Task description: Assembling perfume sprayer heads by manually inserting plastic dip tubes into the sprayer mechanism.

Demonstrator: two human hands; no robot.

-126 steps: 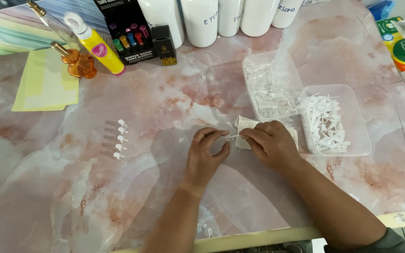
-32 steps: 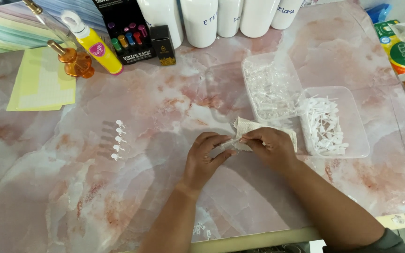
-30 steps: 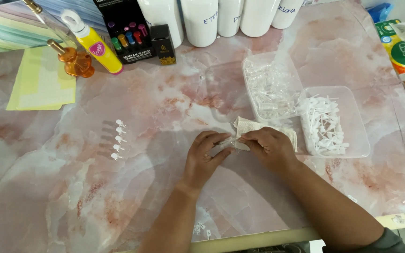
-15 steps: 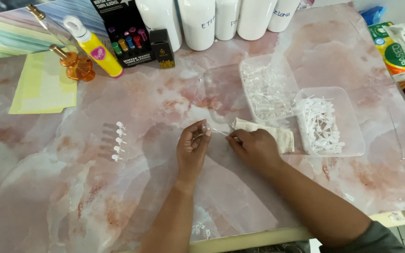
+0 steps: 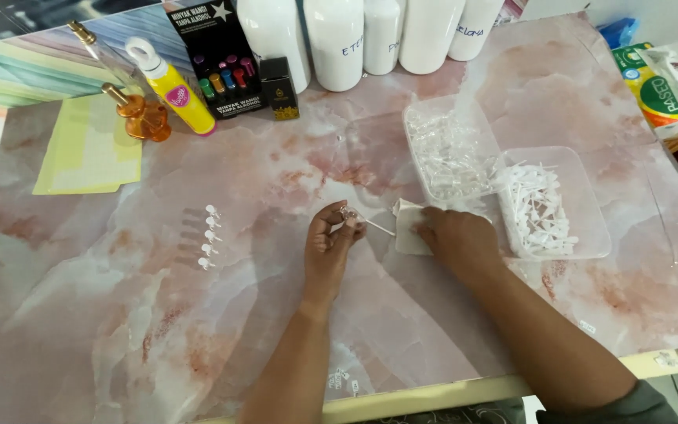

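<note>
Near the middle of the pink marble table (image 5: pixel 198 338), a little toward its front edge, the left hand (image 5: pixel 329 247) pinches a tiny clear vial (image 5: pixel 348 213) between thumb and fingertips, the other fingers curled loosely under. A thin white stick (image 5: pixel 377 227) runs from the vial's mouth toward the right hand (image 5: pixel 458 239). That hand lies just beside it, palm down on a folded white tissue (image 5: pixel 406 228), fingers bent and pressing the paper; whether they grip anything under it cannot be told. The vial looks very light, smooth and probably slippery, small enough to roll or tip, so the safest hold seems to be around its body with the fingertips, as now; the stick looks slender and bendable. Toward the right edge stand two clear plastic trays (image 5: pixel 590 235) touching each other, full of small white parts. Left of the hands, a short row of finished vials (image 5: pixel 209 236) lies on the table.
</note>
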